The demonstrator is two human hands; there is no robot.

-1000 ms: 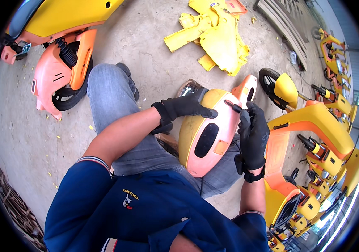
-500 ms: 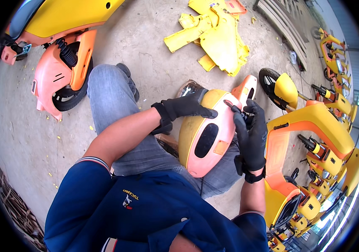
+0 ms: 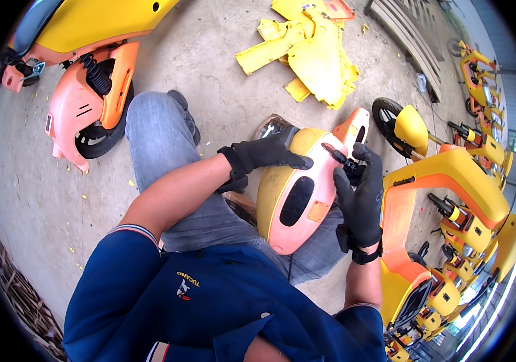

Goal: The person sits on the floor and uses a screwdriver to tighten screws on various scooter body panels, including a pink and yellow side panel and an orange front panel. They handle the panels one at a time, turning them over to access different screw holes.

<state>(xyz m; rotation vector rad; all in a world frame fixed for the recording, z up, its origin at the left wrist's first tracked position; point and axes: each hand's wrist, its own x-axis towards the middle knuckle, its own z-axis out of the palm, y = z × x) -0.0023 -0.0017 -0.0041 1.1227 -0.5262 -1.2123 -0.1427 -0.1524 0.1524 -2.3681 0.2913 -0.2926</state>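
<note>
As left hand (image 3: 273, 153) holds one shell (image 3: 321, 181), right hand (image 3: 363, 202) seemingly holds one fitting (image 3: 342, 158).

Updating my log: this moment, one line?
left black-gloved hand: holds rounded yellow-pink plastic shell | right black-gloved hand: at slim black part

The black-gloved left hand (image 3: 270, 152) held a rounded pink-and-yellow housing (image 3: 324, 190) over the person's jeans (image 3: 164, 136), thumb on its pink side. The right hand (image 3: 362, 202), gloved alike, curved about a slim black piece (image 3: 341, 158) at the housing's edge; how firmly was unclear. Ahead, yellow panels (image 3: 318, 63) lay heaped on the floor (image 3: 210, 60). Yellow-and-orange scooters (image 3: 481, 190) stood along the right, and a pink wheel cover (image 3: 77, 99) at left.
</note>
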